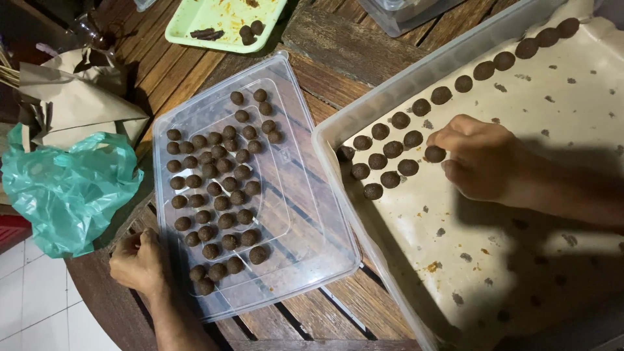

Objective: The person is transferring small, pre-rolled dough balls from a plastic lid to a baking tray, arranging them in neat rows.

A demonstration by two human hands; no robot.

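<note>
My right hand reaches into a large clear tub lined with stained paper, and its fingertips pinch a small dark brown ball. Several more such balls lie in rows along the tub's far wall and left corner. My left hand rests curled on the wooden table at the near left corner of a clear plastic lid. This lid carries many dark balls packed on its left half. Nothing shows inside the left hand.
A green plastic bag and crumpled brown paper lie at the table's left edge. A pale green tray with dark scraps sits at the back. Another clear container stands behind the tub. White floor tiles show at bottom left.
</note>
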